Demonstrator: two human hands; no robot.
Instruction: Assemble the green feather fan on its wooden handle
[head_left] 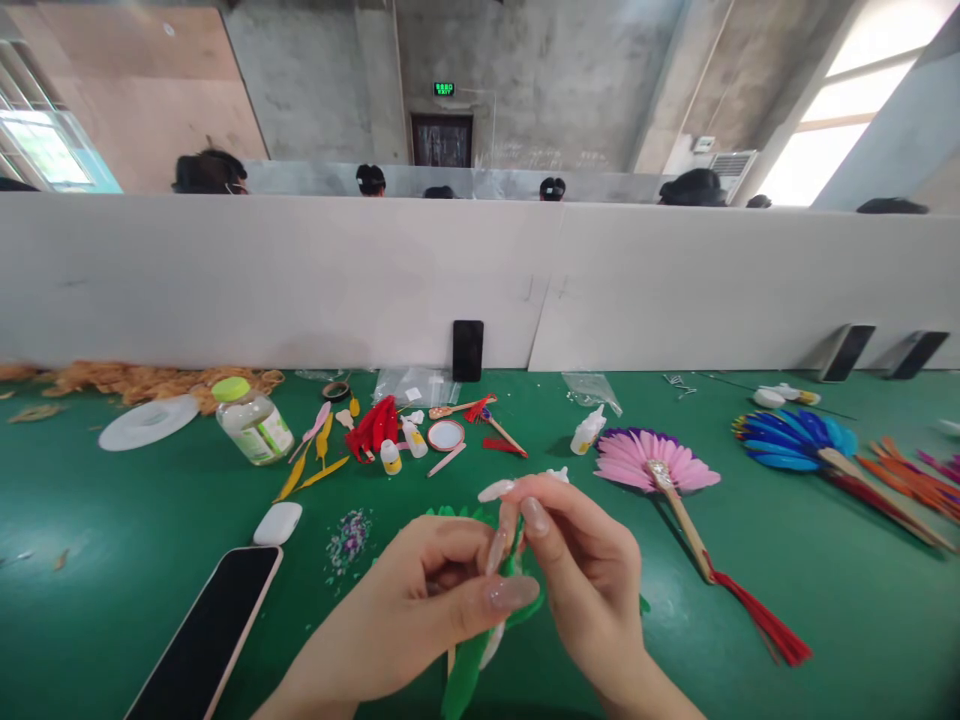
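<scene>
Left hand [442,590] and right hand [592,555] both pinch green feather [465,676], long axis slanting down-left below fingertips, left hand nearer its broad lower end.

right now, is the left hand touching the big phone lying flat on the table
Apart: the head view shows bare green tabletop between the left hand and the phone.

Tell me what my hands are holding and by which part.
Your left hand and right hand pinch a green feather piece near its upper end.
</scene>
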